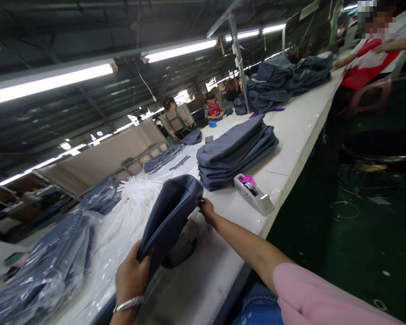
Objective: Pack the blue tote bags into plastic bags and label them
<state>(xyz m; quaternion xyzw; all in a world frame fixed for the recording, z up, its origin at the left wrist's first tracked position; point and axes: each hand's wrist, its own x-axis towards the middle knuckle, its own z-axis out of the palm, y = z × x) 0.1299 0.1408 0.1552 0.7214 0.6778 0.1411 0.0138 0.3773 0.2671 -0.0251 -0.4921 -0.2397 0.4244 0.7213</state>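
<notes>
A dark blue-grey bag (171, 210) of smooth, leather-like material is held up at a tilt over the white table, its folded opening facing me. My left hand (133, 273), with a silver bangle at the wrist, is closed around the bag's near edge. At its far right end, the fingers of my right hand (207, 210) are pinched together on the bag's edge. Under the bag sits a grey object (182, 246), partly covered, whose kind I cannot make out. Just beyond my right hand lies a stack of similar bags (235, 149).
A tape dispenser (253, 194) stands near the right edge of the white table (301, 122). Plastic-wrapped bags (50, 262) and a heap of white strips (138, 198) lie left. Farther off are a big bag pile (277, 81) and a person in a red apron (372, 63).
</notes>
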